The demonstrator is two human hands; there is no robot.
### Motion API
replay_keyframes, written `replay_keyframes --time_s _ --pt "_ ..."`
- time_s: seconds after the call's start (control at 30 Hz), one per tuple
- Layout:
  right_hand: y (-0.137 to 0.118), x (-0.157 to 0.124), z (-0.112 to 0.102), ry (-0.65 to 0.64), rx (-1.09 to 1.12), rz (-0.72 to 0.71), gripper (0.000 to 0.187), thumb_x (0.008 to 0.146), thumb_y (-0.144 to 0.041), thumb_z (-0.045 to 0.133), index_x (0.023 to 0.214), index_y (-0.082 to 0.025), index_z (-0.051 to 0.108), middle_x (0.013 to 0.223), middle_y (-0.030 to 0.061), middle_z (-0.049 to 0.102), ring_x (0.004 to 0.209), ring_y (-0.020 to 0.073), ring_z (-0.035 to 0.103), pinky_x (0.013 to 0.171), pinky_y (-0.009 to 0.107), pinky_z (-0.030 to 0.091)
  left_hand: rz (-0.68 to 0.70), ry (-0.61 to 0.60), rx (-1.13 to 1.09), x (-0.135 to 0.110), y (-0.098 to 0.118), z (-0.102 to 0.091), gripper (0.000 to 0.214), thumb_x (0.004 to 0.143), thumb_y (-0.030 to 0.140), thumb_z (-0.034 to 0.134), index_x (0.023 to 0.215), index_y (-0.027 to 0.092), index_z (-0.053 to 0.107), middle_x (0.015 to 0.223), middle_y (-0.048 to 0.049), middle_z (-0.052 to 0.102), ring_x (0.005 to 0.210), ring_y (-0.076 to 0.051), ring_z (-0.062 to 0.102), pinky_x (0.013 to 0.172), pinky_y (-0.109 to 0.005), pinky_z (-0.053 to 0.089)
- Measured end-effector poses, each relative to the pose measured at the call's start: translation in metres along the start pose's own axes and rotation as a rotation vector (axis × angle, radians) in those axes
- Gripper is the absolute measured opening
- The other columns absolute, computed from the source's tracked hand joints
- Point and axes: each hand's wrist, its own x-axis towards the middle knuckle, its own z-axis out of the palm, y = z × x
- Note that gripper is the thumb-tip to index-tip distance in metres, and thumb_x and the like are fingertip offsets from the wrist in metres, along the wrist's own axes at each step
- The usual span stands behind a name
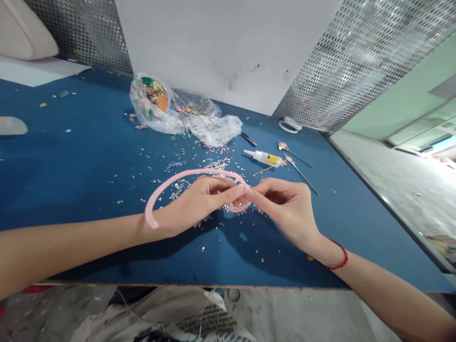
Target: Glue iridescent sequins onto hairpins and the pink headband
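Though forearms wide apart, left hand [188, 206] and right hand [288, 213] nearly touching, both pinching a pink headband [192, 171].

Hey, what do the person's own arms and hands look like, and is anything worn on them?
Both arms are bare, with no sleeves in view, and neither the left hand nor the right hand wears a glove. A thin red cord bracelet circles the right wrist. The left wrist shows no band, and no rings are visible.
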Motion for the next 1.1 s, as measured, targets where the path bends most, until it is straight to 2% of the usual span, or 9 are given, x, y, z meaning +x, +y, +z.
replay_keyframes --time_s 0.1,0.2,0.3,0.53,0.8,0.97,1.1 --pt "-0.001 0.000 0.002 0.024 -0.015 -0.002 0.017 0.077 -0.026 0.071 0.064 -0.017 0.070 0.058 0.0004 0.065 0.051 0.0081 0.050 0.046 0.022 0.039 -0.035 -0.041 -0.132 0.003 0.001 -0.002 0.031 0.089 0.041 0.057 0.071 0.016 0.062 0.074 0.0016 0.058 0.069 -0.011 0.049 0.062 -0.023 0.035" --pt "0.000 -0.001 0.004 0.044 -0.006 -0.003 0.017 0.077 -0.026 0.072 0.063 -0.017 0.069 0.057 0.0004 0.064 0.051 0.0082 0.050 0.045 0.022 0.038 -0.103 -0.078 -0.191 0.006 0.002 -0.004 0.030 0.086 0.040 0.060 0.068 0.016 0.062 0.068 0.0024 0.056 0.063 -0.009 0.046 0.056 -0.023 0.032" --pt "0.001 -0.001 0.006 0.046 0.017 0.001 0.017 0.077 -0.026 0.072 0.062 -0.018 0.069 0.054 -0.0012 0.061 0.047 0.0073 0.047 0.044 0.022 0.037 -0.148 -0.062 -0.201 0.009 0.002 -0.004 0.028 0.084 0.039 0.061 0.069 0.015 0.064 0.064 0.0021 0.055 0.058 -0.009 0.044 0.052 -0.022 0.030" --pt "0.001 -0.003 0.006 0.012 0.065 0.018 0.020 0.078 -0.026 0.072 0.061 -0.018 0.065 0.052 -0.0031 0.056 0.046 0.0063 0.042 0.043 0.022 0.034 -0.094 -0.032 -0.222 0.009 -0.004 -0.003 0.022 0.083 0.029 0.062 0.066 0.016 0.065 0.063 0.0013 0.059 0.057 -0.009 0.048 0.053 -0.023 0.036" --pt "0.000 -0.001 0.007 -0.024 0.059 -0.020 0.019 0.077 -0.027 0.073 0.064 -0.017 0.064 0.057 -0.0024 0.058 0.052 0.0076 0.047 0.046 0.022 0.036 -0.135 -0.056 -0.300 0.007 -0.010 -0.005 0.022 0.082 0.032 0.063 0.068 0.015 0.065 0.067 0.0000 0.059 0.064 -0.011 0.052 0.056 -0.023 0.038" --pt "0.001 -0.001 0.004 -0.025 0.077 -0.016 0.018 0.081 -0.028 0.068 0.067 -0.018 0.064 0.058 -0.0027 0.058 0.049 0.0068 0.045 0.045 0.022 0.036 -0.130 -0.072 -0.232 0.006 -0.007 -0.005 0.021 0.081 0.034 0.064 0.071 0.016 0.066 0.069 0.0003 0.058 0.062 -0.010 0.049 0.054 -0.023 0.035" --pt "0.003 -0.001 0.003 -0.016 0.069 -0.015 0.018 0.082 -0.027 0.068 0.067 -0.018 0.064 0.058 -0.0031 0.057 0.048 0.0062 0.044 0.045 0.021 0.035 -0.145 -0.089 -0.264 0.005 -0.004 -0.003 0.024 0.085 0.034 0.057 0.071 0.016 0.064 0.071 -0.0013 0.059 0.064 -0.011 0.050 0.058 -0.024 0.039"
